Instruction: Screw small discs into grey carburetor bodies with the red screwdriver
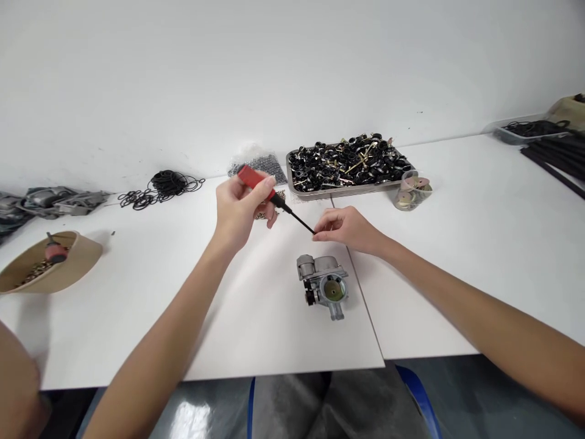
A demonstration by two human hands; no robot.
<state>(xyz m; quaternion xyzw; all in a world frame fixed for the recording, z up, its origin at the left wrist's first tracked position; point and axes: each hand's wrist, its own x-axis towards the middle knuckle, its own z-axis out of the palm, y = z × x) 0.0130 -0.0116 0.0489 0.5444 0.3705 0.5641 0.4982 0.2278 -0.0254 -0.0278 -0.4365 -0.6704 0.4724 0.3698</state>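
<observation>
A red and black screwdriver (253, 178) is held by its handle in my left hand (240, 210), its shaft slanting down to the right. My right hand (345, 228) has its fingers pinched together at the screwdriver's tip; whatever small thing is between them is hidden. Just below my right hand, a metal carburetor (326, 283) rests on the white table (274, 329), its round bore facing me. Small brass-coloured parts (262, 210) lie behind the fingers of my left hand, partly covered by them.
A metal tray (315, 195) of black parts stands at the back, beside a clear cup (412, 192) of discs and a bag of small balls (269, 164). Black rings (167, 185), grey castings (64, 200) and a tan bowl (82, 259) are leftward. Another person's arm (16, 378) shows lower left.
</observation>
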